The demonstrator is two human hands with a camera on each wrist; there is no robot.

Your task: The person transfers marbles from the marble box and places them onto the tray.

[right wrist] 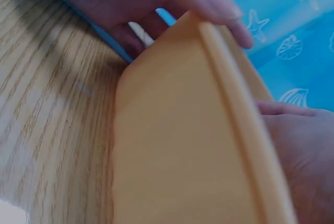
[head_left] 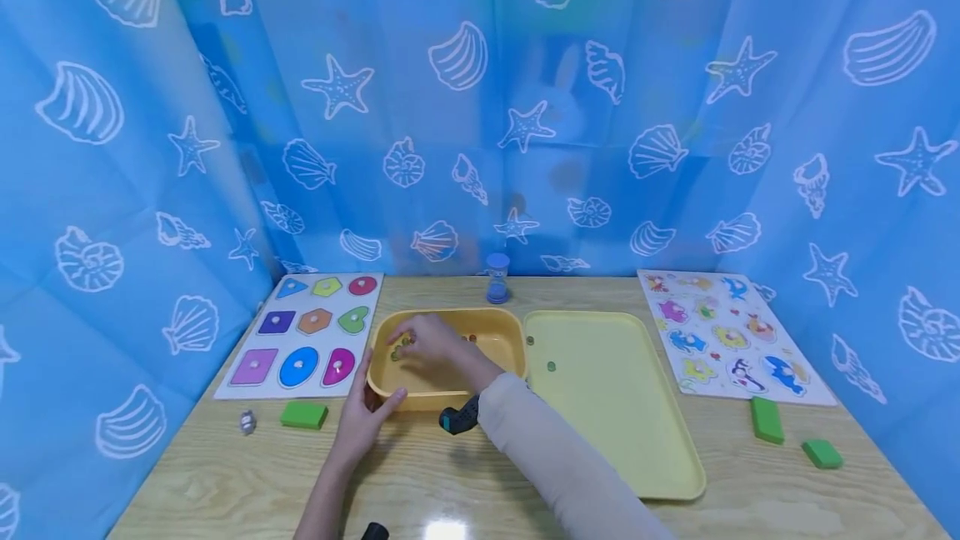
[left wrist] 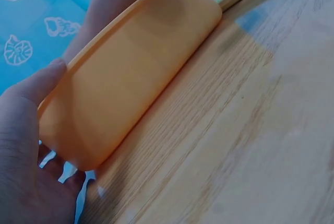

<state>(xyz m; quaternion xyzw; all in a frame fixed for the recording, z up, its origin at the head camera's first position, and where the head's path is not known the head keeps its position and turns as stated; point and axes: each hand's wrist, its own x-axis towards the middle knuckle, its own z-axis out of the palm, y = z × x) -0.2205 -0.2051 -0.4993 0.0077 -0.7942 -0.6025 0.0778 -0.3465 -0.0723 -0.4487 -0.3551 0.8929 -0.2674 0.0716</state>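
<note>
A deep yellow-orange plastic bin (head_left: 498, 325) stands on the wooden table. My left hand (head_left: 360, 425) holds its near left corner, the thumb over the rim and the other fingers around the outside wall. Inside, my right hand (head_left: 431, 340) reaches to the left end, its fingers spread over several small green pieces (head_left: 400, 352). In the right wrist view the bin wall (right wrist: 172, 125) hides the right fingertips. Small reddish pieces (head_left: 470, 338) lie in the bin behind the right wrist. Two small green pieces, one of them a round piece (head_left: 551, 366), sit on the pale yellow tray (head_left: 615, 423).
A shape puzzle board (head_left: 251, 340) lies left, a sea-animal puzzle board (head_left: 716, 357) right. Green blocks rest nearby, including a left block (head_left: 304, 415) and a right block (head_left: 767, 420). A small grey figure (head_left: 247, 422) is at left. Behind the bin stands a blue sand timer (head_left: 497, 278).
</note>
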